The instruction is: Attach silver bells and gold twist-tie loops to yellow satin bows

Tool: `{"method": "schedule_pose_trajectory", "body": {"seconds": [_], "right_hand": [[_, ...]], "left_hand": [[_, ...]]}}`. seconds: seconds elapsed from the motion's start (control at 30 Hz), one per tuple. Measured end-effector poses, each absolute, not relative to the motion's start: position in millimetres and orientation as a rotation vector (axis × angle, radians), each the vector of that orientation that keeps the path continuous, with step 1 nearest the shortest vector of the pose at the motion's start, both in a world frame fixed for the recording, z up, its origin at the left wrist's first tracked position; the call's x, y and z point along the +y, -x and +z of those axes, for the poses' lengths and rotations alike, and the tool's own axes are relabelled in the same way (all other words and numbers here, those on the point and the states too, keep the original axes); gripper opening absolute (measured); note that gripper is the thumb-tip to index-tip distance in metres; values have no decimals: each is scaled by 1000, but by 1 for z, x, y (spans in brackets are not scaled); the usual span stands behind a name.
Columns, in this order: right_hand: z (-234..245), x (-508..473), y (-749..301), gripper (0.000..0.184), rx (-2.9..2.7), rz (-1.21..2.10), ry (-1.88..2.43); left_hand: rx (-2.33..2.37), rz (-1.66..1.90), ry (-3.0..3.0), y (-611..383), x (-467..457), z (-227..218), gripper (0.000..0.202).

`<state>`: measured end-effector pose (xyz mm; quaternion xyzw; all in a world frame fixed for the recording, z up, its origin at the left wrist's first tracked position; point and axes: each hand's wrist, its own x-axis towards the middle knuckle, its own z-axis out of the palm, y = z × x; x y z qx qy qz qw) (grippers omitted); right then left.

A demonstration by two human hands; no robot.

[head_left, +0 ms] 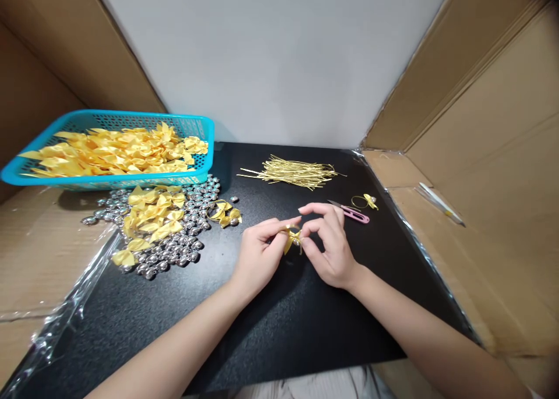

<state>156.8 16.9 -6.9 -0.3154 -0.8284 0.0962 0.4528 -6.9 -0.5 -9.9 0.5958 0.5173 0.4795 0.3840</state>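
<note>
Between my two hands, above the black table, is a small yellow ribbon bow (288,243) with a bit of gold cord and something shiny at its middle. My left hand (264,244) pinches the bow's left side between thumb and forefinger. On the other side, the thumb and forefinger of my right hand (329,244) close at the bow's right edge, on what looks like the thin gold cord; the remaining fingers are curled loosely. My fingertips hide part of the bow.
A blue basket (209,148) of yellow bows stands back left. Before it lie silver beads (174,256), loose bows (152,212) and bows with cord (225,214). Gold cords (299,173), a pink-handled knife (356,214) and a finished-looking bow (370,201) lie beyond my hands. Cardboard walls flank the table.
</note>
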Motion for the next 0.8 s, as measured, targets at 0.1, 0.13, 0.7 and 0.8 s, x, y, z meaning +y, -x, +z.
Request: {"method": "schedule_pose_trajectory", "body": {"seconds": [0.1,0.13,0.7,0.8], "right_hand": [[-6,13,-158,9,-2008,509,746],[-5,12,-159,8,-1989,585,740],[7,6,-164,11,-1683,1075,673],[4,5,-159,12,-1800,759,780]], "left_hand": [[1309,1203,-1480,6,0,-11,37],[1308,1195,-1468,6,0,-11,37],[1340,1178,-1377,5,4,-15,40],[1335,1189,-1345,5,3,-14,39]]}}
